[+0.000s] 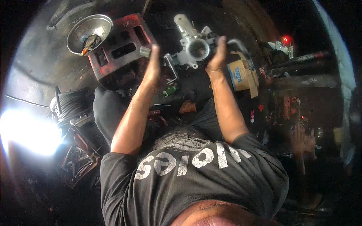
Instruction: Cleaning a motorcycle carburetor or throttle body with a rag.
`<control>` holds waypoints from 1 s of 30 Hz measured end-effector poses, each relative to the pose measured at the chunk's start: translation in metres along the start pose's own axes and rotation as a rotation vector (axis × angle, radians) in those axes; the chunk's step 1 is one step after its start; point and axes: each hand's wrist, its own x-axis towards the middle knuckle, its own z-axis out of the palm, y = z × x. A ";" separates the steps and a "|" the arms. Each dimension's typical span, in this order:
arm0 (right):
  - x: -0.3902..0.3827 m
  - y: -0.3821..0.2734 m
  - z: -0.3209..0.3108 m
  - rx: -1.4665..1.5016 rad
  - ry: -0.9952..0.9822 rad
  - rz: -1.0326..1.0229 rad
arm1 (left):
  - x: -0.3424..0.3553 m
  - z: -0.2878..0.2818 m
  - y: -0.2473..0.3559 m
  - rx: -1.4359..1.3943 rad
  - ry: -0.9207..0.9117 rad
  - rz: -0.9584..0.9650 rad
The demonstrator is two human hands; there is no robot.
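My right hand [217, 60] grips a silver cast-metal housing [186, 49] with a round bore, held upright near the top middle. My left hand [152, 66], blurred, is raised at the red crate's edge, with a small pale metal cylinder [144, 51] at its fingers; the finger grip is partly hidden. An L-shaped metal bracket [172, 72] shows between my hands, and a green object [170, 89] lies below it. A red plastic crate [137, 52] is at the upper left, bearing a steel bowl [74, 32] with a brush or tool in it.
An opened cardboard box [243, 81] lies to the right, with scattered parts and a red light [285, 39] beyond. Coiled cable [66, 103], metal frames [81, 154] and a bright glare are at the left. My bent legs are below my hands.
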 end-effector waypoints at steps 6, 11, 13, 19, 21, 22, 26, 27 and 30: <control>-0.011 -0.016 0.022 0.017 0.073 -0.002 | 0.017 -0.009 -0.026 0.291 0.011 0.352; 0.000 0.001 0.011 0.030 0.154 0.068 | 0.002 0.001 -0.017 0.171 0.080 0.433; 0.004 0.006 0.015 0.037 0.244 0.001 | 0.008 -0.008 -0.007 -0.028 -0.314 0.149; -0.001 0.016 -0.005 -0.247 -0.036 -0.021 | 0.004 0.008 -0.013 -0.267 -0.263 0.054; -0.005 0.009 0.000 -0.430 -0.054 -0.174 | 0.017 -0.001 -0.021 -0.349 -0.256 0.014; -0.007 0.007 0.005 -0.445 -0.053 -0.228 | 0.018 -0.002 -0.023 -0.368 -0.224 0.005; -0.020 0.007 -0.021 -0.821 0.022 -0.107 | 0.020 0.005 -0.028 -0.369 -0.076 -0.010; -0.023 0.004 -0.027 -0.821 0.021 -0.109 | 0.024 0.003 -0.030 -0.386 -0.116 -0.002; -0.046 -0.025 -0.013 -0.765 0.038 -0.147 | 0.035 -0.003 -0.030 -0.396 -0.140 0.019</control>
